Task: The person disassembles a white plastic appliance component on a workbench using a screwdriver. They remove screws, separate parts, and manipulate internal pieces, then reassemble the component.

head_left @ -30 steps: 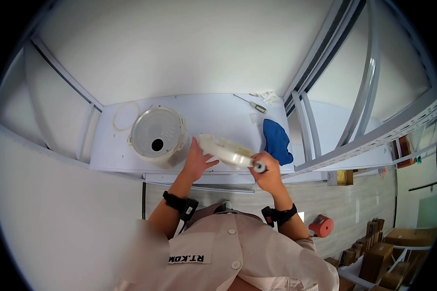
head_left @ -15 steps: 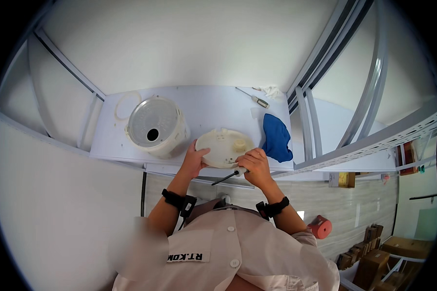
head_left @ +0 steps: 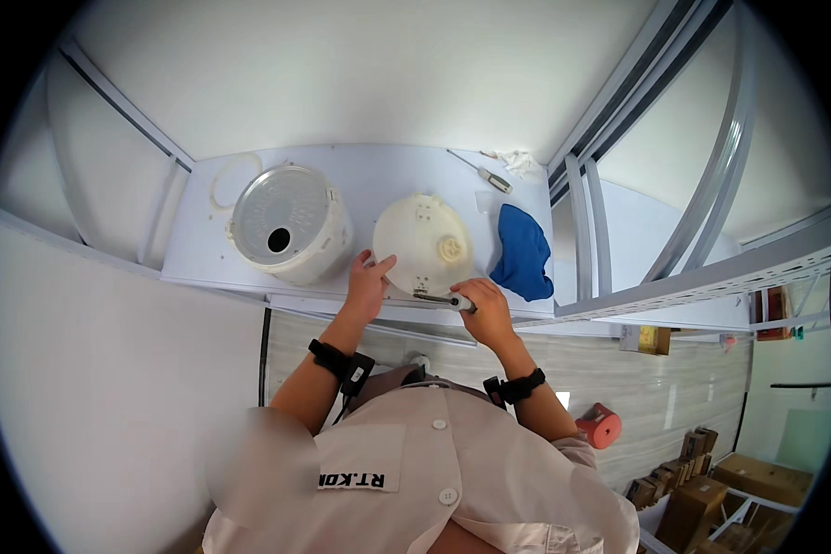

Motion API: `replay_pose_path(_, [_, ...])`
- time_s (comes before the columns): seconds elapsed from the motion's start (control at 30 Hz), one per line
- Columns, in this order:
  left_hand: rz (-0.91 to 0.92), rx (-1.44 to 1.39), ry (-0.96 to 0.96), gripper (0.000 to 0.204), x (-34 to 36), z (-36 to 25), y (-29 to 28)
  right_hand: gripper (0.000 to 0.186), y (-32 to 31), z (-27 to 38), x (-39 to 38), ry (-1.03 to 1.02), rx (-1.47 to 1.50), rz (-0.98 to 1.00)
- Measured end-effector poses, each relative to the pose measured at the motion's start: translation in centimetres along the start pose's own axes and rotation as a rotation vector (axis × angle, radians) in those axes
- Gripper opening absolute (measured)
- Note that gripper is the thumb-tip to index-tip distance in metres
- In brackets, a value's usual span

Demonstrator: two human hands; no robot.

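A cream round plastic lid lies on the white table, a small round knob-like part standing on its right side. My left hand is at the lid's left edge, fingers spread and thumb beside the rim; whether it touches is hard to tell. In my right hand is a screwdriver with a light grey handle. Its dark shaft points left, with the tip at the metal fittings on the lid's near edge. The fingers wrap around the handle and partly hide it.
Left of the lid stands a white round appliance body with a metal top and a dark hole. A pale ring lies behind it. To the right are a blue cloth, another screwdriver and crumpled white tissue. Metal frame posts border the table.
The lid has gone from being tilted in my left hand to lying flatter on the table. My left hand has loosened. The screwdriver has swung up to the lid's near edge.
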State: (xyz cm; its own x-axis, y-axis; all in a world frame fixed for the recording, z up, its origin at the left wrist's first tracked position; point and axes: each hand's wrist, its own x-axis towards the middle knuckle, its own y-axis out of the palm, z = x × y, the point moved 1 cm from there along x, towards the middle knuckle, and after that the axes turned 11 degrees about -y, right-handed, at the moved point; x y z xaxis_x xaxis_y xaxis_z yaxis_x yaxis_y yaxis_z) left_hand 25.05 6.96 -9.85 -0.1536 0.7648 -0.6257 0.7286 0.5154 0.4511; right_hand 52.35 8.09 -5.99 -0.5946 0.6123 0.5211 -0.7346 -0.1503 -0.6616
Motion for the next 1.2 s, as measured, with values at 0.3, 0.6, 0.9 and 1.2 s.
replay_pose_path(0.3, [-0.206,0.786,0.472,0.106,-0.7,0.4,0.7,0.036,-0.1,-0.5,0.3,0.163,0.055,-0.042])
replay_pose_path(0.6, [-0.304,1.036,0.704,0.114,-3.9,0.4,4.3,0.031,-1.4,-0.9,0.8,0.542,0.192,-0.060])
replay_pose_path(0.9, [-0.251,1.128,0.711,0.097,-3.0,1.2,2.4,0.056,-2.9,-0.2,0.5,0.404,0.303,-0.078])
replay_pose_path(1.2, [-0.104,0.995,0.473,0.054,-2.4,1.8,1.6,0.048,-5.7,3.8,2.2,0.416,0.260,-0.059])
